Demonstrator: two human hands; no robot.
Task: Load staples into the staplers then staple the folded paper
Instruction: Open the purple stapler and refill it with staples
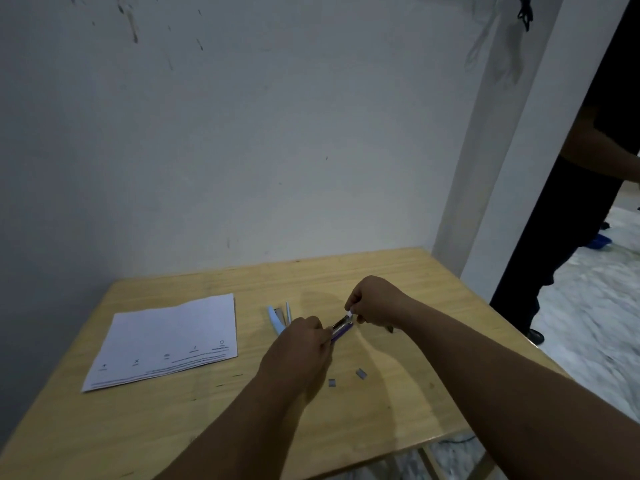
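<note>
Purple stapler sitting between both hands above the middle of the wooden table, metal staple channel showing on top. Left hand clenching its grip around the near end of the purple stapler. Right hand pinching a small white piece at the far end of the same stapler, fingers closed on it; whether that piece belongs to the stapler cannot be told. Light blue stapler lying opened on the table just beyond the left hand, partly hidden by it. Two short strips of staples lying loose on the table near the left forearm, slightly apart from each other. Folded paper lying flat on the table well to the left of the hands, printed lines running along its near edge. Another person in dark clothing standing at the right edge, beyond the table.
</note>
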